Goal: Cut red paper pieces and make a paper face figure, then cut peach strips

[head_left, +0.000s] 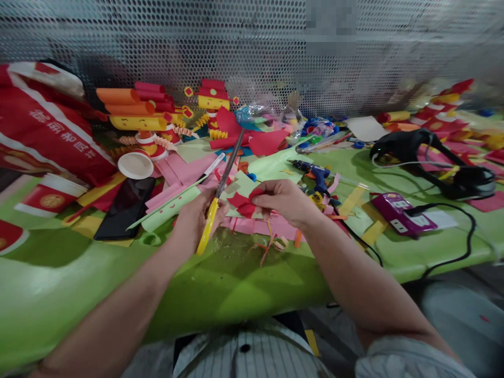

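My left hand (197, 218) is closed around yellow-handled scissors (209, 223), whose blades point up and away over the pile of paper. Pinched between the thumb and fingers of my right hand (277, 199) is a small red paper piece (244, 203). The red piece lies just right of my left fingertips, over a pale green sheet (241, 185). Under and around both hands are pink paper strips (283, 227). Thin orange and red scraps (268, 247) lie on the table in front of them.
On the green table (236, 283), a black phone (125, 210), paper cups (51, 195) and a red bag (51, 126) stand left. Paper figures (212, 100) are behind. A blue glue gun (315, 172), purple power box (403, 214) and black headset (433, 157) lie right.
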Demonstrator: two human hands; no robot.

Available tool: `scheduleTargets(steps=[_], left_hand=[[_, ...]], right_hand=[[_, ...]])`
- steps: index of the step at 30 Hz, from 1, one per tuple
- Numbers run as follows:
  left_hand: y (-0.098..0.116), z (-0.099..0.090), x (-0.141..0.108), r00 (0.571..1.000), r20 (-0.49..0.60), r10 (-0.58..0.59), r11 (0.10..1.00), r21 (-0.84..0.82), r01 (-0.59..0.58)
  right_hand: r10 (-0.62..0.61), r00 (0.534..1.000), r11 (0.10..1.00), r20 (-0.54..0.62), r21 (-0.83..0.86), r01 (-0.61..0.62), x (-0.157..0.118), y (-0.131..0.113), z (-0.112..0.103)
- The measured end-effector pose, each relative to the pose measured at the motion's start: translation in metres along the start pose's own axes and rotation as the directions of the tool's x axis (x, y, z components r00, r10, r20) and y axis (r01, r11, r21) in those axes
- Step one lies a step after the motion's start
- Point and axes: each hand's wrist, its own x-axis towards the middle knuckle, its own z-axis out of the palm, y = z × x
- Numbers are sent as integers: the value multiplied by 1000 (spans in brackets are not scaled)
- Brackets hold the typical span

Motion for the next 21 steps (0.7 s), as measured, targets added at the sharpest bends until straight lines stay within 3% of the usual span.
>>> scheduleTargets(steps=[2, 5, 14, 21], left_hand=[[4, 6, -1, 997, -19, -73, 960, -273, 65], [10, 11, -2, 994, -21, -103, 893, -442, 83], [14, 17, -2, 991, -15, -135, 860, -499, 109], [16, 16, -2, 984, -63, -170, 741, -666, 85]], right_hand=[[19, 998, 1000, 59, 0, -19, 0, 5, 7], [29, 993, 999, 112, -30, -25, -1, 10, 16], [82, 990, 996, 113, -41, -77, -4, 12, 25], [-16, 991, 971, 130, 240, -16, 0, 21, 25]])
